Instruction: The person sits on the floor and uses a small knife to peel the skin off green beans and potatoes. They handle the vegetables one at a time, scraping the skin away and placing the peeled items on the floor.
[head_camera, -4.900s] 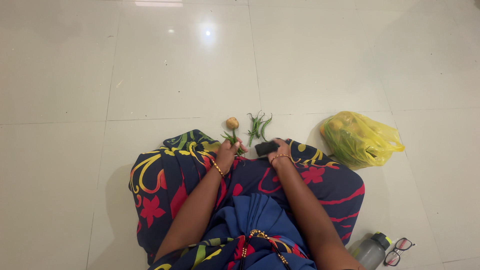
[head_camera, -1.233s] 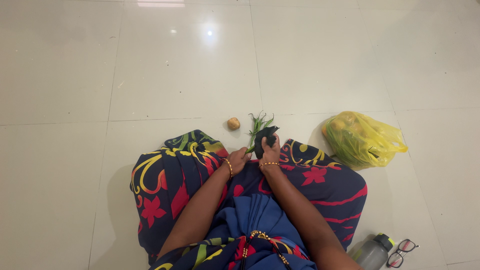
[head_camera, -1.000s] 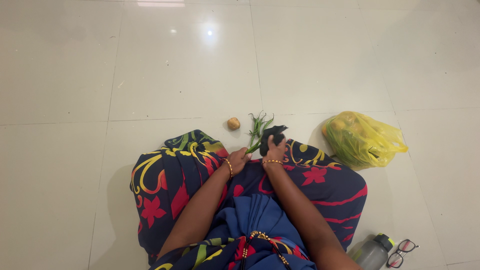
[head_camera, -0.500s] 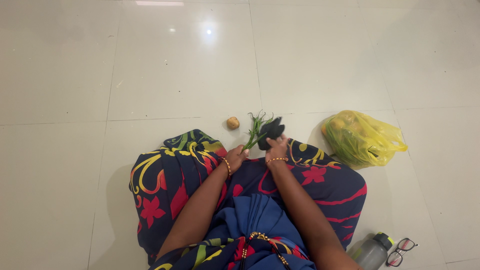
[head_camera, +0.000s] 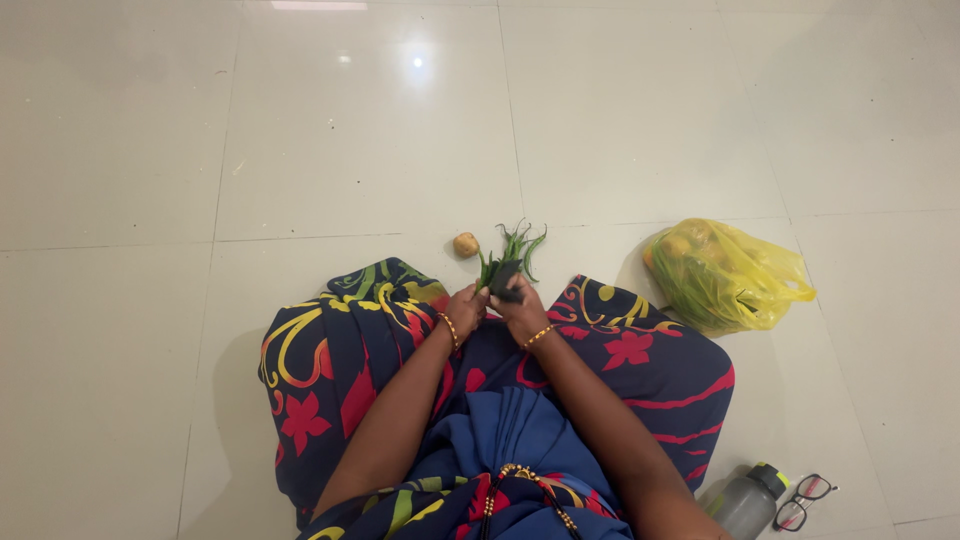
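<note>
So a bunch of green chillies (head_camera: 492, 270) is being held up by the left hand (head_camera: 466, 303), fingers closed round the stems at the lower end, right in front of the lap over the edge of the patterned cloth. A small dark object (head_camera: 505, 283) is being gripped in the right hand (head_camera: 522, 311), fingers curled shut on it, and it's being pressed right against the held chillies, so the two hands are basically touching each other there. Can't really be told what the dark thing is, too small and half hidden by the fingers. A few more loose chillies (head_camera: 527, 248) are lying on the white tiled floor (head_camera: 350, 150) just beyond the hands, fanning out upward. A small round potato (head_camera: 465, 244) is sitting on the floor just to the left of them, not being touched by anything. Off to the right, well apart from the hands, a yellow plastic bag (head_camera: 728, 275) is lying slumped with greenish and orange produce showing through it. Down in the bottom right corner a grey bottle with a green-trimmed cap (head_camera: 745, 498) is lying beside a pair of glasses (head_camera: 805, 500), the two just about touching. Gold bangles are being worn on both wrists.
</note>
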